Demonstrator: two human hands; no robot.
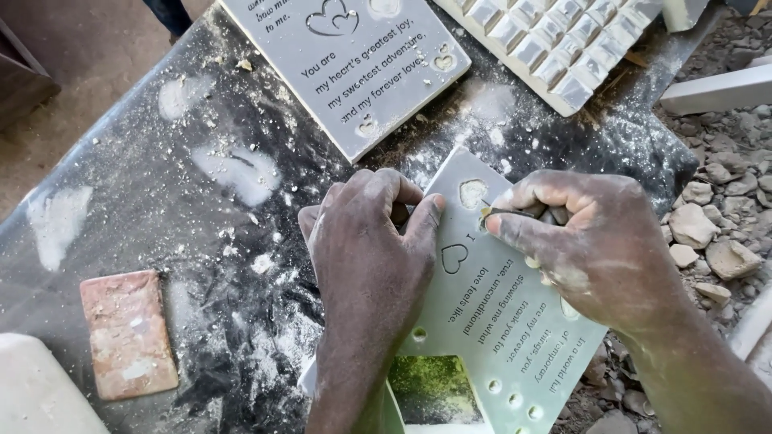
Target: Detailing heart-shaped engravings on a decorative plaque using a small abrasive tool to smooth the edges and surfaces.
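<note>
Dusty black tabletop (pixel 185 265) above rubble (pixel 708 225); left hand (pixel 366 257) presses plaque (pixel 498 321), right hand (pixel 587 241) pinches thin tool (pixel 507 212).

Matt smooth plaster plaque (pixel 503 321), dusty glossy tabletop (pixel 161 161)

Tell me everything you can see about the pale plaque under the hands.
The pale grey-green rectangular plaque looks like cast plaster or stone. It lies flat and askew on the dusty dark table, one end over the edge. It bears engraved lettering, heart cut-outs, small round holes and a photo window. The left hand presses on it; the right hand works a thin tool near a heart.
</note>
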